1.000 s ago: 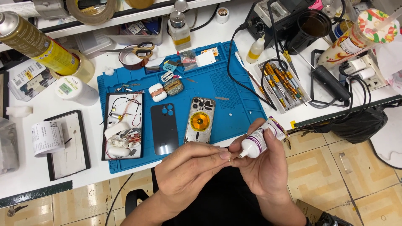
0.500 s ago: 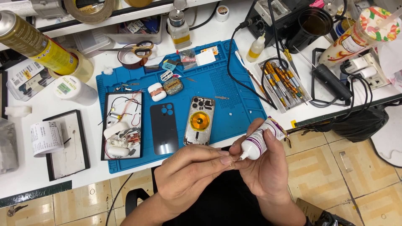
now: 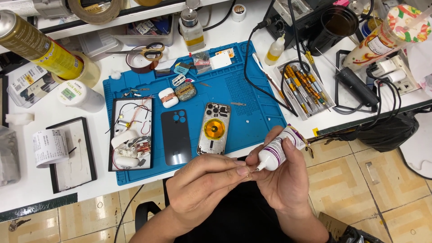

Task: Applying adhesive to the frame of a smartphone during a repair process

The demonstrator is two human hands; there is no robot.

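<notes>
Keep your right hand [image 3: 288, 180] wrapped firmly around the small white glue bottle [image 3: 276, 152] at lower centre of the frame, while your left hand [image 3: 204, 191] fingertips pinch its nozzle tip steadily.

Left hand [image 3: 204, 191] pinched, fingertips meeting curled right hand [image 3: 283, 180].

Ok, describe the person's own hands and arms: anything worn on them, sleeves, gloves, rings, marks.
Both are bare. The left hand and the right hand wear no gloves, and no rings show on the fingers. The fingernails are short and unpainted. Both forearms are uncovered as far as the picture's lower edge, with no sleeve cuff, watch or wristband in view. No marks or tattoos can be made out.
</notes>
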